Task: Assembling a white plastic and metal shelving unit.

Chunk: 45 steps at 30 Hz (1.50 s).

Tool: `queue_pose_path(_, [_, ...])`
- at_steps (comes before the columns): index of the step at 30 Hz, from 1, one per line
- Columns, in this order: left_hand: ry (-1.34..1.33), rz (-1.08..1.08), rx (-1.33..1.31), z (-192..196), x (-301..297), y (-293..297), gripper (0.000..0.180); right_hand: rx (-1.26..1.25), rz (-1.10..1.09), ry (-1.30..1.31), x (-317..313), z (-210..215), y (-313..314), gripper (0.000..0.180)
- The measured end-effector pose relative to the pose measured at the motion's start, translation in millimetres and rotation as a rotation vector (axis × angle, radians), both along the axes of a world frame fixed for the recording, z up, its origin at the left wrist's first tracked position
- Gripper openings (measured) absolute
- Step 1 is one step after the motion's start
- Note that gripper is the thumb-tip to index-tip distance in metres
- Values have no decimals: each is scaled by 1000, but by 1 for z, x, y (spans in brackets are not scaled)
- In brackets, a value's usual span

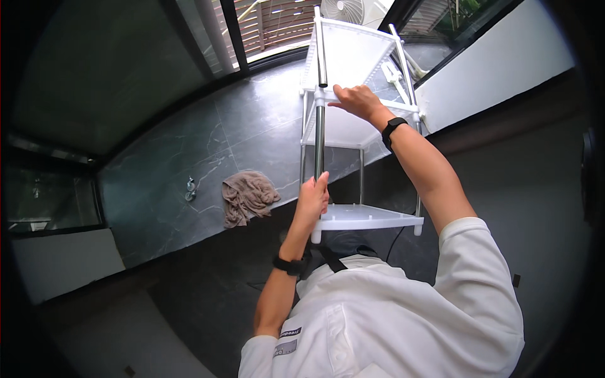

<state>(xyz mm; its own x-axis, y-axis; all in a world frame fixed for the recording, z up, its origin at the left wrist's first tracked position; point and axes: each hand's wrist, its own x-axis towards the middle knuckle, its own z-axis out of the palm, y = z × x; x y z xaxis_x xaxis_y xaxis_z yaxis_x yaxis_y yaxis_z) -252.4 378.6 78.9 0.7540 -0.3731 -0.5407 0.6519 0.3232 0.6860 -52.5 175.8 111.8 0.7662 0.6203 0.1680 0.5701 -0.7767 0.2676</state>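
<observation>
The white three-tier corner shelf rack stands on the dark stone floor in the far middle of the scene, close to the glass door and the white wall on the right. The left hand is wrapped around the lower part of the near chrome pole, fingers closed on it just above the bottom shelf. The right hand rests higher up on the middle shelf, its fingers curled over the front rim beside the white joint where the pole passes through; how tightly it squeezes cannot be told. To do this well, it seems wise to hold the pole plumb with the lower hand while the upper hand steadies the tier level, so the joint seats squarely and the other legs do not twist. Pressure should be even and straight along the pole, since the light plastic trays could flex or pop off. A crumpled brown cloth and a small metal fitting lie on the floor to the left, well apart from the rack.
</observation>
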Motion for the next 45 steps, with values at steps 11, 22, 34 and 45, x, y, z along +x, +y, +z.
queue_pose_path(11, [-40, 190, -17, 16, -9, 36, 43, 78, -74, 153, 69, 2, -12, 46])
queue_pose_path(22, [-8, 96, -91, 13, 37, 22, 32, 219, -30, 480, 46, 21, 6, 41])
queue_pose_path(34, [-67, 133, 11, 13, 39, 10, 33, 487, -685, -156, -99, 23, -133, 60])
queue_pose_path(45, [-125, 142, 201, 14, 41, 13, 35, 1618, -710, 752, -165, 31, -103, 27])
